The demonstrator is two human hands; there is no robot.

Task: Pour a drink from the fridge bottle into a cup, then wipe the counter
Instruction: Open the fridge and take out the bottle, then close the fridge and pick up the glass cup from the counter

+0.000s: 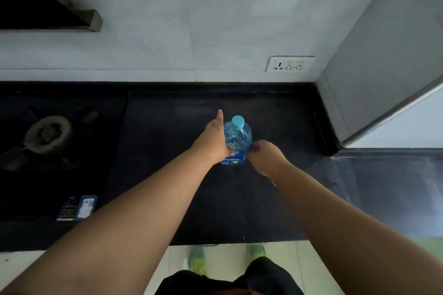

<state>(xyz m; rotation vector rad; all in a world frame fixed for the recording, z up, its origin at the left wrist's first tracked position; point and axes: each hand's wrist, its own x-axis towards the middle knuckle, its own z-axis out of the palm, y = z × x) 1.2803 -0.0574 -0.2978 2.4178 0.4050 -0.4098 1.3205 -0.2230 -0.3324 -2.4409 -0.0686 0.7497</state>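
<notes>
At far left, your view catches a hood (48, 4) cut off by the frame's edge, and below it a burner (48, 132) sunk in shadow on the black counter (167, 186), its grate arms hard to make out. Nearer you, a small box (78, 208) lies flat by the counter's front edge; its print is too blurred to read. Your left hand (214, 141) lies against the left side of the bottle (237, 142), one finger stretched out past the shoulder and the other fingers hidden round the label. The bottle stands upright at mid-counter, blue cap (237, 122) on, its base hidden behind your hands. Your right hand (265, 156) meets the label from the right, fingers curled and partly hidden, so you cannot tell how firmly it grips. Behind on the wall sits a socket (290, 64). At far right a grey panel (383, 54) runs out of frame.
</notes>
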